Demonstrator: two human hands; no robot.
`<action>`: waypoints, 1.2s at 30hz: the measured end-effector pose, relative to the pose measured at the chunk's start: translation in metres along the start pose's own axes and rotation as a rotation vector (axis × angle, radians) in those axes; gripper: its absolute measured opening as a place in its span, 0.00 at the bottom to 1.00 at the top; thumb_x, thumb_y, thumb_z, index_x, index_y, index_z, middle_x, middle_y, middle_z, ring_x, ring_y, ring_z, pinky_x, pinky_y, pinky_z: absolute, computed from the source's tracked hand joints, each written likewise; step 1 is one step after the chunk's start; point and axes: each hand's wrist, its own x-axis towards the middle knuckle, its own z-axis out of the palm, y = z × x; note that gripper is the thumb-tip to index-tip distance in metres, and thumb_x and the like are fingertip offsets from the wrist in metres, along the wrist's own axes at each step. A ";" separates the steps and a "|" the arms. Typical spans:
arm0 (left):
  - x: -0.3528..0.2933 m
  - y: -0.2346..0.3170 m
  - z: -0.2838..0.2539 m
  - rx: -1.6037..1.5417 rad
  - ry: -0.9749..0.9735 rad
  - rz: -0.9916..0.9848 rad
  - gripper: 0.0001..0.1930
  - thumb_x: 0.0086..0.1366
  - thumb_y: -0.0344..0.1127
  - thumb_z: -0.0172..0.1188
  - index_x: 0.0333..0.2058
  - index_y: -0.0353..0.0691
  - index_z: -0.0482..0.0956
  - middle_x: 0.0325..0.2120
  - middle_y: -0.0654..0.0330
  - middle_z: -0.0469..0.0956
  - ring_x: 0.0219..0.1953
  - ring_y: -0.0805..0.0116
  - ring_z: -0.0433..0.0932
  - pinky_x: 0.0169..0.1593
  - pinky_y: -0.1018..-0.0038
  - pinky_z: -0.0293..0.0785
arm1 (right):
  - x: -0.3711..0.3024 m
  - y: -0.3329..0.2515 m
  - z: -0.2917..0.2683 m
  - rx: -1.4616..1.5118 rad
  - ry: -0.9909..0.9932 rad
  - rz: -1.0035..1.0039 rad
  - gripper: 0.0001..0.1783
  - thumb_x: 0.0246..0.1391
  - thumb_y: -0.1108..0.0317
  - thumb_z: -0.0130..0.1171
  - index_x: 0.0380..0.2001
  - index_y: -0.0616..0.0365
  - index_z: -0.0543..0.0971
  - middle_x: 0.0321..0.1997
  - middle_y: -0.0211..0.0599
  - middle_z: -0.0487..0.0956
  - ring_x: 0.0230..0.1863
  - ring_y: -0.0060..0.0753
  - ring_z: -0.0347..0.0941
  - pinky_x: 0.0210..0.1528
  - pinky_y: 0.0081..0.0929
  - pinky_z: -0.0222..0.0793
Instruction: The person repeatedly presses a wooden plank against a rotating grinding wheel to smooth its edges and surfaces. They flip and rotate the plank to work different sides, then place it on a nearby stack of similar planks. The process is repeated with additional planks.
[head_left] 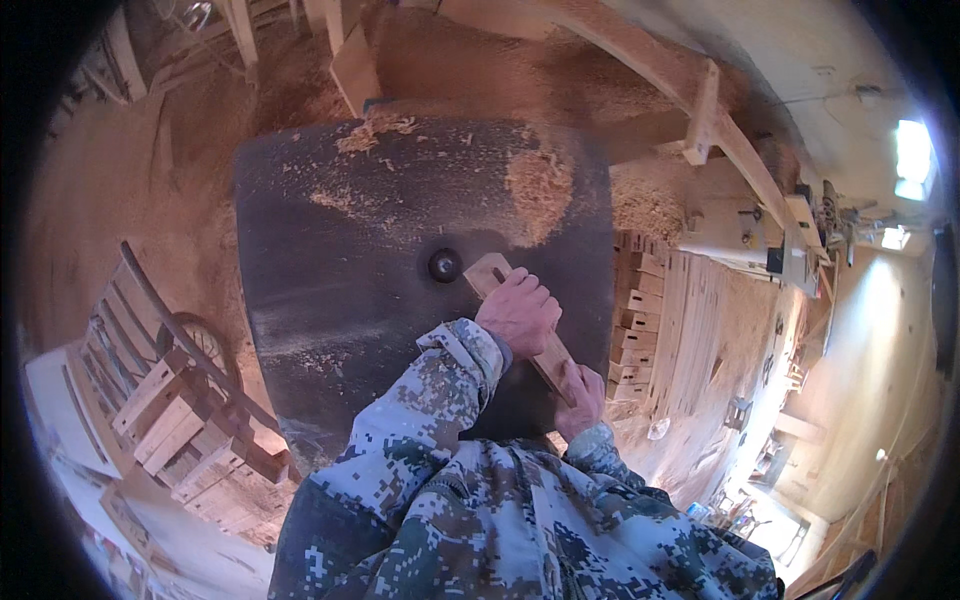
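A flat, pale wooden piece [553, 365] lies slanted over a dark, wide machine table [330, 260]. My left hand [520, 312] is closed around it near its far end, knuckles up. Farther down, close to my body, my right hand [582, 402] grips the near end from the right side. The far tip of the wood is beside a round dark spindle [445, 265] that rises from the middle of the table. Whether they touch is not clear. Both my arms wear camouflage sleeves.
Wood shavings [540, 190] lie heaped on the table's far right. At the left stands a cart [190, 345] with a wheel, beside stacked wooden blocks [195, 440]. Right of the table are stacked wooden pieces [635, 320]. A wooden beam [740, 150] slants across the upper right.
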 end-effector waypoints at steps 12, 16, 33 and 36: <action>-0.008 -0.016 -0.020 0.000 0.110 -0.011 0.09 0.61 0.36 0.67 0.22 0.46 0.79 0.23 0.63 0.76 0.35 0.61 0.75 0.51 0.63 0.70 | 0.015 -0.023 0.009 0.055 0.038 -0.059 0.36 0.45 0.83 0.61 0.62 0.58 0.79 0.54 0.49 0.80 0.50 0.58 0.76 0.54 0.47 0.72; -0.012 -0.016 -0.023 -0.010 0.102 -0.006 0.09 0.60 0.36 0.67 0.22 0.46 0.79 0.22 0.63 0.75 0.34 0.62 0.75 0.49 0.65 0.70 | 0.013 -0.027 0.014 0.052 0.075 -0.072 0.36 0.44 0.83 0.62 0.62 0.58 0.79 0.53 0.50 0.80 0.49 0.57 0.77 0.54 0.46 0.73; -0.045 0.000 -0.045 0.022 0.118 -0.015 0.06 0.58 0.35 0.69 0.26 0.43 0.80 0.25 0.61 0.77 0.36 0.59 0.77 0.52 0.61 0.73 | -0.006 -0.025 0.011 0.160 -0.082 -0.053 0.38 0.40 0.74 0.73 0.61 0.54 0.80 0.54 0.49 0.80 0.53 0.57 0.78 0.56 0.47 0.76; -0.036 0.008 -0.044 -0.033 0.120 0.059 0.06 0.59 0.35 0.68 0.29 0.42 0.81 0.27 0.60 0.77 0.39 0.58 0.77 0.56 0.60 0.73 | -0.001 -0.011 -0.008 0.455 -0.286 0.313 0.40 0.39 0.70 0.77 0.61 0.57 0.80 0.56 0.50 0.79 0.56 0.56 0.77 0.60 0.48 0.75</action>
